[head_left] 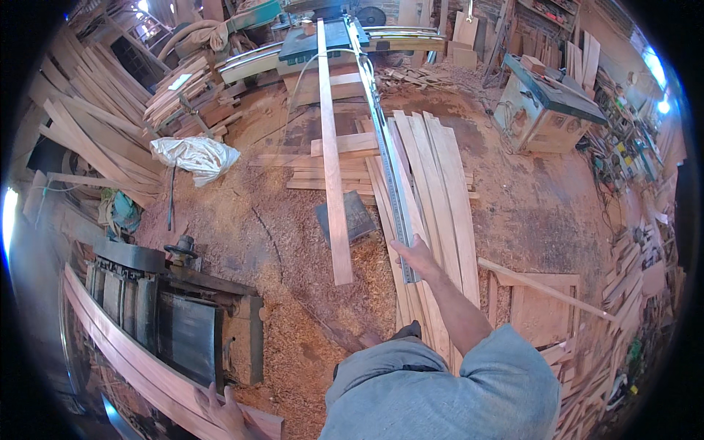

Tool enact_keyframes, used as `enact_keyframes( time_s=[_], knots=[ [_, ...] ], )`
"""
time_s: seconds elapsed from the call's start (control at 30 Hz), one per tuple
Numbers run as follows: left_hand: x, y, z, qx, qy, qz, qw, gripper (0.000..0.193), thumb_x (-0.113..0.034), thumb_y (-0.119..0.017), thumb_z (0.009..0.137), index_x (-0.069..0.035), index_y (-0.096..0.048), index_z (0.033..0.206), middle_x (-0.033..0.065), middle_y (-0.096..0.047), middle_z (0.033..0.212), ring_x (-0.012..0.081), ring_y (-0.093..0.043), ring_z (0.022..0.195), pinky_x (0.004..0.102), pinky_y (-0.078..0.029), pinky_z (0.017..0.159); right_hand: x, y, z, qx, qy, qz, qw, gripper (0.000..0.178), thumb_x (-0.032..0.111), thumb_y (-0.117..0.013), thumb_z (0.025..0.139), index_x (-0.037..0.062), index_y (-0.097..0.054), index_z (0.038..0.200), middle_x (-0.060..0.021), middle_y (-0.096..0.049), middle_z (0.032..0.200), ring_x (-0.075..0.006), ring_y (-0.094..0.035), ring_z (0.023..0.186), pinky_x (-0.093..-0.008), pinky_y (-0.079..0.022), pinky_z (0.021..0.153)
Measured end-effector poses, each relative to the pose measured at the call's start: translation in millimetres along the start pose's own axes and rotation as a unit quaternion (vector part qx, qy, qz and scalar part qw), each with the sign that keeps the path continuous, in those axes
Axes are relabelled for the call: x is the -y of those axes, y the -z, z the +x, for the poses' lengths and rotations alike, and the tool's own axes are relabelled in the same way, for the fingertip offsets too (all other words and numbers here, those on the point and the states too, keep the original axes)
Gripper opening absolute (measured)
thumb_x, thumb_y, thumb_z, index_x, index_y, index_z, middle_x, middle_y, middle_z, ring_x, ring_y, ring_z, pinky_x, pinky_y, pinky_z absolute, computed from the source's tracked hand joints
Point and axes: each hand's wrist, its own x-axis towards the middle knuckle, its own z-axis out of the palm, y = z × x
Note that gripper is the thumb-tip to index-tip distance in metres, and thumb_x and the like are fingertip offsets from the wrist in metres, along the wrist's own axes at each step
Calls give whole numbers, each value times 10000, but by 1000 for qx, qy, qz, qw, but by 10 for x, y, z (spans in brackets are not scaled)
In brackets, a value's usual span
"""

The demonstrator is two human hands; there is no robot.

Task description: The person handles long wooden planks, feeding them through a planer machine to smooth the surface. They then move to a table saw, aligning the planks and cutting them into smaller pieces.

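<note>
My right hand [416, 257] is closed around the near end of a long metal rail [392, 176], which runs away from me to the saw table [315, 45] at the back. At the lower left, my left hand [224, 412] lies with fingers spread over the end of some long wooden boards [139, 352]; part of it is cut off by the lower edge. Left of the rail, a long narrow plank [334, 183] reaches from the saw table toward me, its near end projecting over the floor. Nothing grips that plank.
Several long boards [440, 169] lie on the floor right of the rail. A dark planer-like machine [183, 323] stands at left. Wood shavings [293, 271] cover the floor. A wooden cabinet machine [546, 110] is at back right, and offcuts [623, 293] pile along the right side.
</note>
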Motion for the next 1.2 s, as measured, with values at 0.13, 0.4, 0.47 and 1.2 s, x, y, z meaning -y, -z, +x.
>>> enact_keyframes(
  time_s=[0.13,0.4,0.47,1.2],
  knots=[
    [89,-4,-51,-8,5,-9,1000,391,-200,-808,793,-54,-753,1151,234,-423,1569,412,-373,1457,483,-316,1190,-38,-63,49,-13,23,-15,1000,915,496,-752,860,-163,-404,1390,-271,-660,1200,-235,-727,840,-367,-569,827],
    [149,-106,-20,-27,-33,-45,998,408,-203,-810,792,-8,-734,1142,259,-425,1552,418,-375,1453,499,-306,1190,28,-61,-35,-15,21,51,998,750,417,-771,881,-111,-470,1320,-182,-696,1050,-190,-683,697,-343,-580,658],
    [102,-70,-24,-31,-29,-36,998,419,-213,-815,784,-5,-731,1138,262,-429,1548,421,-375,1452,505,-307,1185,-1,-59,-18,-12,19,60,998,708,389,-770,894,-104,-475,1307,-166,-696,1035,-165,-674,664,-321,-578,620],
    [57,-67,-44,-33,-16,-27,999,440,-236,-817,775,-14,-737,1145,237,-422,1565,412,-365,1452,509,-288,1180,1,-74,-27,-14,38,57,998,740,406,-779,885,-96,-466,1329,-173,-697,1053,-177,-701,707,-330,-581,598]
  ],
)
